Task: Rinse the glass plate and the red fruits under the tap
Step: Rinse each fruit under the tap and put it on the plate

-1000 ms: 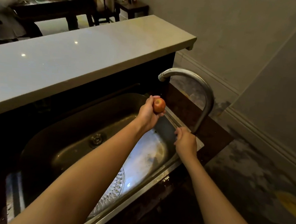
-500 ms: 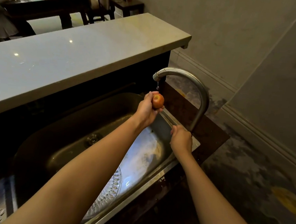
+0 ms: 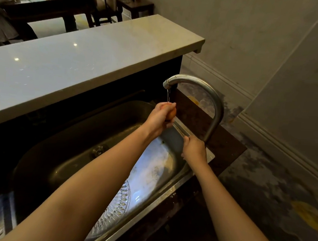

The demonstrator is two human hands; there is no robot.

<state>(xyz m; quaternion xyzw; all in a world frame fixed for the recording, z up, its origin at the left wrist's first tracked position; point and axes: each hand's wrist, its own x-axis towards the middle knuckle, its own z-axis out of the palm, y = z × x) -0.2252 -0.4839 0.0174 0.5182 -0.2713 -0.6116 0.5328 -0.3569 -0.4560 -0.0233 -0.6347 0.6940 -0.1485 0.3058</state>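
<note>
My left hand [image 3: 159, 118] holds a small red fruit [image 3: 170, 112] right under the spout of the curved metal tap [image 3: 210, 97]. A thin stream of water falls onto the fruit, which my fingers partly cover. My right hand [image 3: 194, 149] is closed at the foot of the tap, on its handle, which the hand hides. The patterned glass plate [image 3: 123, 198] lies tilted in the steel sink [image 3: 63, 151], partly under my left forearm.
A raised pale stone counter [image 3: 84, 56] runs behind the sink. A dark ledge [image 3: 225, 143] carries the tap at the right. Beyond it are the floor and wall. A person sits at a dark table [image 3: 42, 3] in the far background.
The fruit has moved up under the spout and my fingers have turned over it. Water now runs from the tap, where a second ago there was none.
</note>
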